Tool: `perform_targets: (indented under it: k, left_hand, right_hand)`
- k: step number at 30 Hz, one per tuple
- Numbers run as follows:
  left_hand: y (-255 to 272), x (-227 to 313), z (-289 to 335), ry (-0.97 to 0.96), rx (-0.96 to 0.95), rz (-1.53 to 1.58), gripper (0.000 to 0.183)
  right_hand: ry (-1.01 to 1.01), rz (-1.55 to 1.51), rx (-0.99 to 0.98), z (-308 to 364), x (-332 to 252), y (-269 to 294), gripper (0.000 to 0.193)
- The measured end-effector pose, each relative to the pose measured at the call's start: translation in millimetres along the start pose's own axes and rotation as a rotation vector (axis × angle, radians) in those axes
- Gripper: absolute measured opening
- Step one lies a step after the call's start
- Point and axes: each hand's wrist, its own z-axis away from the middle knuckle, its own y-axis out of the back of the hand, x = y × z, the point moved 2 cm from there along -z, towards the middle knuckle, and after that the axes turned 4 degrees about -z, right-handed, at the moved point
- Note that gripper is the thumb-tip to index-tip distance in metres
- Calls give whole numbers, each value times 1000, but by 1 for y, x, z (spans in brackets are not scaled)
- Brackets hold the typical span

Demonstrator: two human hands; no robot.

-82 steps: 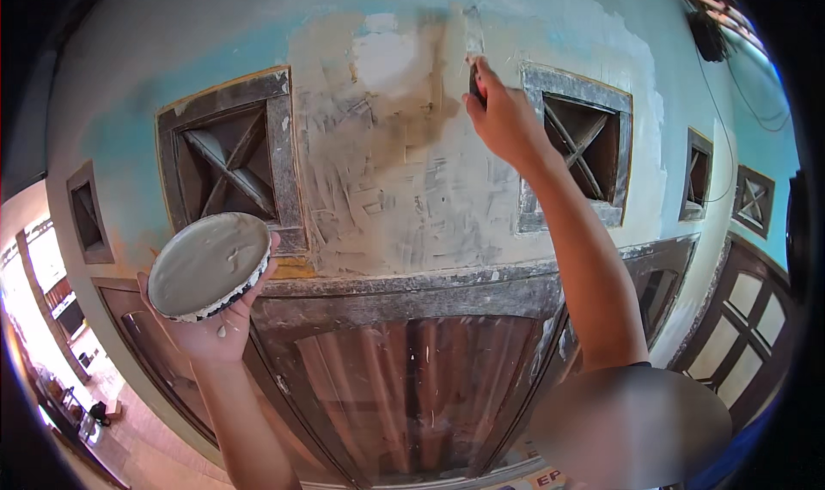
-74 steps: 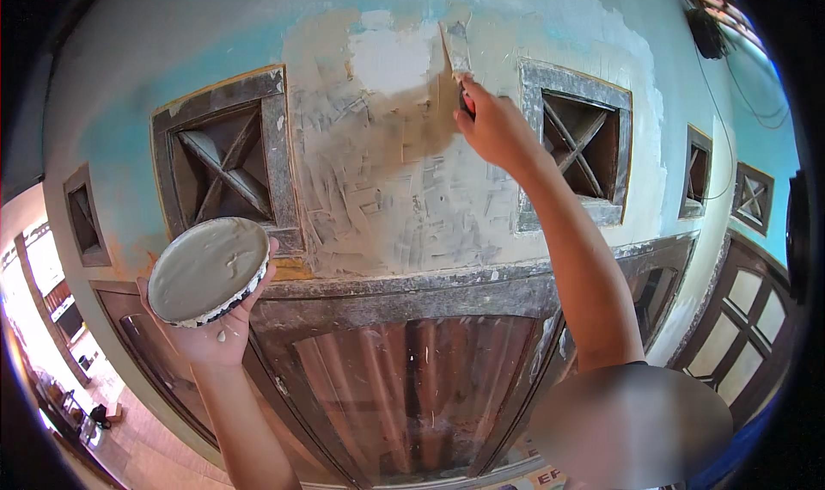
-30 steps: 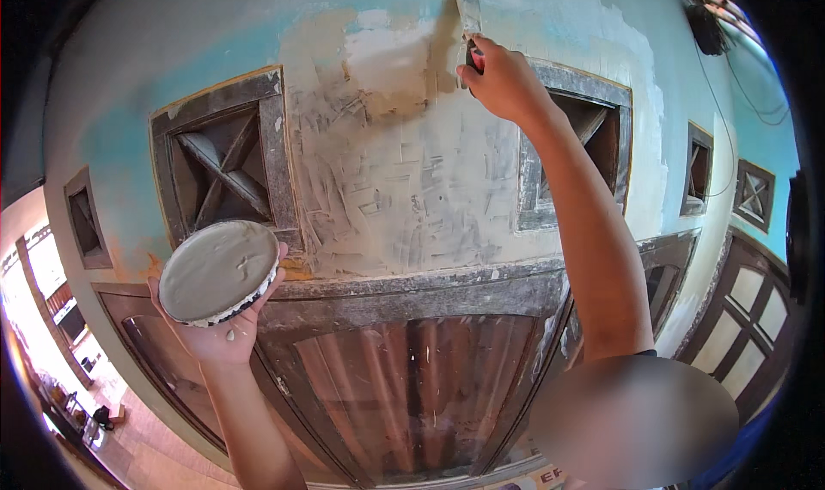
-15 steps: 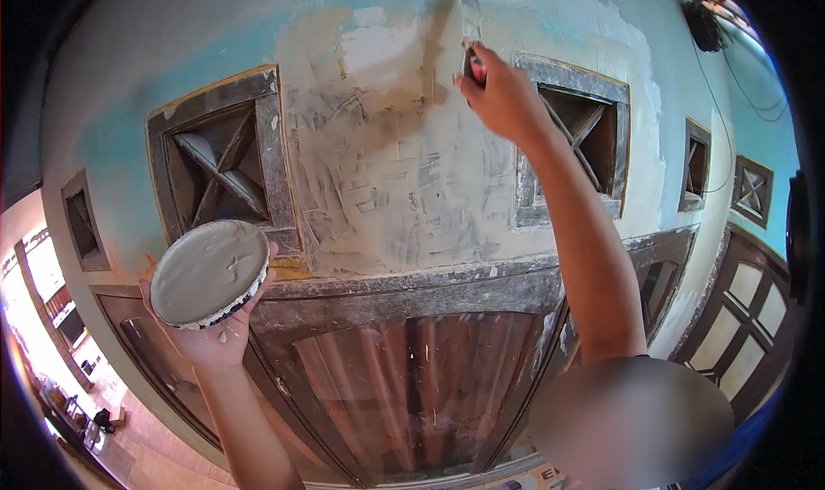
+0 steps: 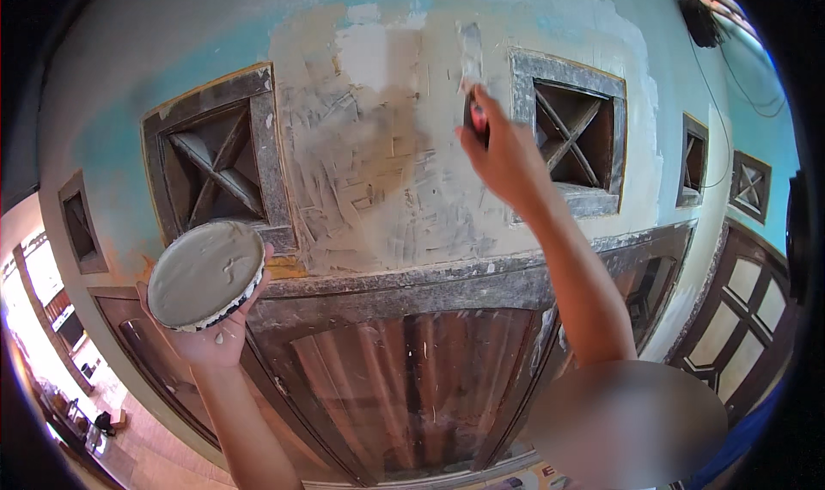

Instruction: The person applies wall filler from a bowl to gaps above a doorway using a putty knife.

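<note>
While the right hand grips a scraper above the door beam, tilting could spill putty from the dish the left hand grips.

The dish rests on the left hand, in view before the left vent's lower edge, with paste in it. The right hand holds the scraper before the wall, between the left vent and the right vent. Below both vents is the window, a curtain behind it; far right, a door.
</note>
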Motion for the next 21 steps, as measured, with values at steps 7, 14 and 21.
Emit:
perform_targets:
  k: [7, 14, 21]
  left_hand:
    - [8, -5, 1, 22, 28, 63, 86]
    - [11, -13, 1, 12, 74, 53, 84]
    - [7, -14, -2, 0, 53, 47, 86]
  right_hand:
    - [-20, 40, -106, 36, 37, -28, 60]
    - [-18, -42, -126, 91, 7, -21, 64]
    - [52, 29, -37, 12, 26, -24, 53]
